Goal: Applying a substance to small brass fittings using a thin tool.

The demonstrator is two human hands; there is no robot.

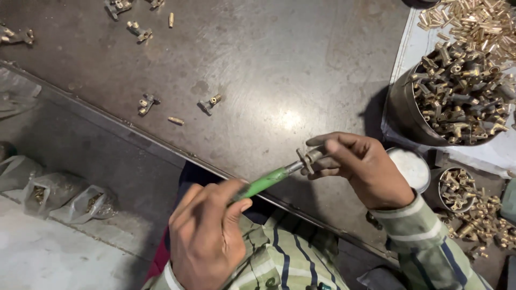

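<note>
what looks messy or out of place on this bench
Brass fittings have spilled beside the small tin at right, and loose ones lie scattered across the metal table. Nothing looks damaged.

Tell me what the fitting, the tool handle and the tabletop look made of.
Fitting: probably brass, dull yellow-grey like the heaped parts, though partly hidden by the right hand.
Handle in the left hand: apparently plastic, uniformly bright green.
Tabletop: looks like sheet metal, dark, scuffed, with a glare spot.
</note>
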